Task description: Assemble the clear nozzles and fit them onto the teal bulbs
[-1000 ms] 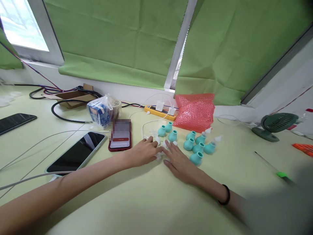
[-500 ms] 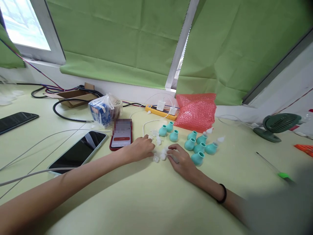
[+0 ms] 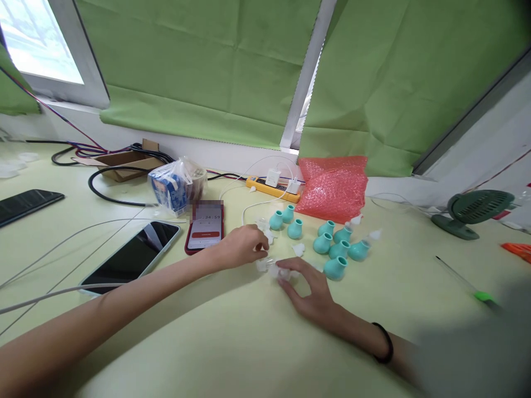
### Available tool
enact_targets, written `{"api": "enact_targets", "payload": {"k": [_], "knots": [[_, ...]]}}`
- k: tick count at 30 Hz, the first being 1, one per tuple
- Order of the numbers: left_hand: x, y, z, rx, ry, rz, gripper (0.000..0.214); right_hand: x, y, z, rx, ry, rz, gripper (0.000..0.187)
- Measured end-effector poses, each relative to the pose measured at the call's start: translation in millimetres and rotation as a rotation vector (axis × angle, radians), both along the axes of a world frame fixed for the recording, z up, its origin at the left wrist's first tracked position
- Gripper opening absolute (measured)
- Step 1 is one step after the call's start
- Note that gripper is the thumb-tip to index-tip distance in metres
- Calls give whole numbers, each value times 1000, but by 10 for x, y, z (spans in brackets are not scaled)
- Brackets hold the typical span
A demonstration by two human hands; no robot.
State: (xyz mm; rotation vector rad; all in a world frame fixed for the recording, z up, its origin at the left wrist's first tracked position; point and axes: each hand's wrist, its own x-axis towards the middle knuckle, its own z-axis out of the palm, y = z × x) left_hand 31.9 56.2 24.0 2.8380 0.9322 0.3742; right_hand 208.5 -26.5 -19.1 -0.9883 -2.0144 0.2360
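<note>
My right hand [image 3: 313, 287] has thumb and index finger closed around a small translucent white plastic piece [image 3: 284, 273] low over the table. Just left of it, my left hand [image 3: 244, 245] is curled with its fingertips pressed together; whatever lies between them is hidden. Below those fingertips lies a clear plastic piece [image 3: 262, 265]. More clear pieces [image 3: 264, 224] lie behind the left hand, partly covered. A white nozzle-like tip [image 3: 298, 250] rests between the hands and the teal rubber bulbs [image 3: 322, 244]. Several bulbs stand with open necks upward; one bulb [image 3: 359, 250] has a translucent tip attached.
A red-cased phone [image 3: 204, 229] and a larger phone [image 3: 135, 257] lie left. Behind are a yellow power strip [image 3: 271, 189] and a red bubble-wrap bag [image 3: 333, 188]. A green fan [image 3: 475, 213] and a green-handled screwdriver [image 3: 481, 297] are at right. Cables cross the left side.
My right hand has shifted slightly nearer to me, with its thumb and index finger now around a white piece. The left hand has curled and moved slightly right. A white tip now shows behind the right hand.
</note>
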Motion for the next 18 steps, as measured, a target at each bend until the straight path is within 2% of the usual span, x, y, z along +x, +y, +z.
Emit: {"api": "enact_targets", "payload": {"k": [1,4,7,11,14,18], "knots": [[0,-19,44,-56,-66,-19,14,-22,-45,3,-66,-7,63,23],[5,-84,137,-369,-340,-95,12,-62,-104,-11,-240,-9,222,19],[17,-132,161,-533,-428,-150,12,-51,-35,-60,-301,131,130,13],[27,-140,139,-542,-448,-154,13,-5,95,-110,-408,357,-36,15],[31,-130,111,-525,-449,-129,22,7,113,-115,-422,423,-39,20],[43,-128,71,-482,-388,-146,17,6,90,-121,-423,481,-32,30]]}}
